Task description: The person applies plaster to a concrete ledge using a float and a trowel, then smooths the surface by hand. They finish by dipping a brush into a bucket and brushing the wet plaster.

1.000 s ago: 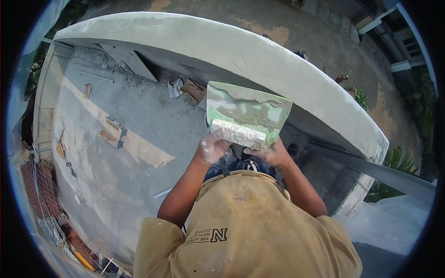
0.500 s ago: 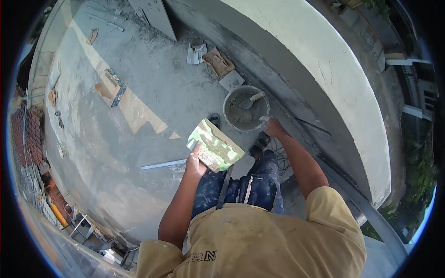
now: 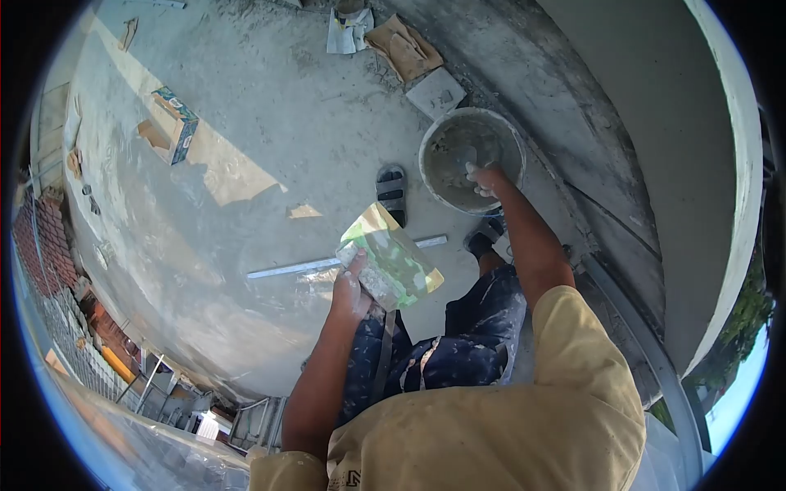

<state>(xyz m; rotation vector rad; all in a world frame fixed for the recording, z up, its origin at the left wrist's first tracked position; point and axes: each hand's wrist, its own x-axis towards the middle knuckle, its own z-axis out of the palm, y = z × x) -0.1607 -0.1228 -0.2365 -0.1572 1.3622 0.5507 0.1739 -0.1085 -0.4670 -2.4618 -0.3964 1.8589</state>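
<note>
2 hands are working at this moment. Our left hand (image 3: 352,288) is clamping tight on the near edge of a green board (image 3: 393,260) smeared with grey mix, and is holding it tilted in the air above the concrete floor (image 3: 246,188), just in front of our knees. Our right hand (image 3: 485,177) is reaching down into a round bucket (image 3: 427,146) of grey mortar that is standing at the floor's edge, at the foot of the curved wall (image 3: 655,139). Its fingers are curling, but we cannot tell whether they are gripping a tool handle or only touching the mix.

We are judging the board to be stiff and fairly light, gritty rather than slippery. Gripped at 1 edge it is likely tipping easily, so a grip under its middle looks steadier. The bucket looks heavy, and its rim is the likeliest place to grip.

1 sandal (image 3: 391,190) is lying just beside the bucket. A metal strip (image 3: 286,268) is lying on the floor beneath the board. A small box (image 3: 176,123) is sitting well apart, towards the floor's left edge. A square tile (image 3: 435,92) and torn cardboard (image 3: 405,47) are lying near the wall's foot.
</note>
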